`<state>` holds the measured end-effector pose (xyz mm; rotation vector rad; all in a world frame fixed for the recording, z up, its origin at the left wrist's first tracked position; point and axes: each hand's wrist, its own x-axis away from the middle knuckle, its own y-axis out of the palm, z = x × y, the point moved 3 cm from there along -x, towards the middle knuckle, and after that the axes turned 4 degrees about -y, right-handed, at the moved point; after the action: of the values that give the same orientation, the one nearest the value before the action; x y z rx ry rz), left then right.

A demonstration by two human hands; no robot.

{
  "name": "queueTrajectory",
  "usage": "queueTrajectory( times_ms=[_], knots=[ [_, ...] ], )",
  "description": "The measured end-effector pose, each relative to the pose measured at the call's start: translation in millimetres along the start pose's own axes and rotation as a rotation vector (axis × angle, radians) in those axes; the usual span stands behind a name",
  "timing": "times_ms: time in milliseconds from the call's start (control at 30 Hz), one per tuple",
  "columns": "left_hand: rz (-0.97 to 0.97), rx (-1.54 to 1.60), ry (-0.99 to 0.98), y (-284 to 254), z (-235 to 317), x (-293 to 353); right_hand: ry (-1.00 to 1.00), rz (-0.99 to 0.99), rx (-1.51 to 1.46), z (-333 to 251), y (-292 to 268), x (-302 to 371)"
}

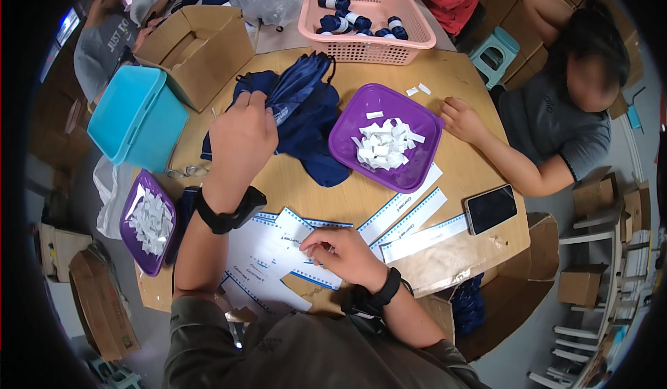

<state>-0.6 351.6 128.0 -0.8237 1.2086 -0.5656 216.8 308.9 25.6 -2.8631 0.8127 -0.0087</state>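
My left hand point(244, 130) reaches forward over the table, its fingers closed at the near left edge of a pile of navy drawstring bags point(306, 121). The fingertips press into the dark fabric, partly hidden by the back of the hand. Above several printed white paper sheets point(260, 250) with blue borders, my right hand point(345, 253) is curled, thumb and fingers drawn together. Whatever lies between those fingertips, if anything, is too small to make out. Beyond the right hand stands a purple bowl point(340, 135) holding folded white paper slips point(387, 146).
Left are a turquoise bin point(111, 132), an open cardboard box point(226, 62) and a purple tray point(127, 225) of white slips. A pink basket point(313, 45) holds navy rolls. Right lie paper strips point(417, 215) and a phone point(491, 209). A co-worker's hand point(464, 119) rests beside the bowl.
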Motion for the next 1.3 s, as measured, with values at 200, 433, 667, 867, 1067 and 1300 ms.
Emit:
queueTrajectory(
  times_ms=[200,433,667,867,1067,1300],
  knots=[
    [-0.045,0.107,-0.006,-33,20,32,-0.016,0.000,0.020,2,-4,-2],
    [-0.135,0.256,-0.046,-87,38,65,-0.064,0.105,0.014,-5,-3,-3],
    [-0.226,0.367,0.000,-116,49,83,-0.035,0.093,0.019,0,-6,-1],
    [-0.282,0.419,-0.020,-117,43,106,-0.041,0.171,-0.182,-3,-4,-1],
    [-0.329,0.582,-0.078,-113,34,123,-0.020,0.312,-0.419,-10,-5,5],
    [-0.375,0.771,-0.212,-112,26,139,-0.225,0.380,0.033,-9,-11,11]
  ],
)
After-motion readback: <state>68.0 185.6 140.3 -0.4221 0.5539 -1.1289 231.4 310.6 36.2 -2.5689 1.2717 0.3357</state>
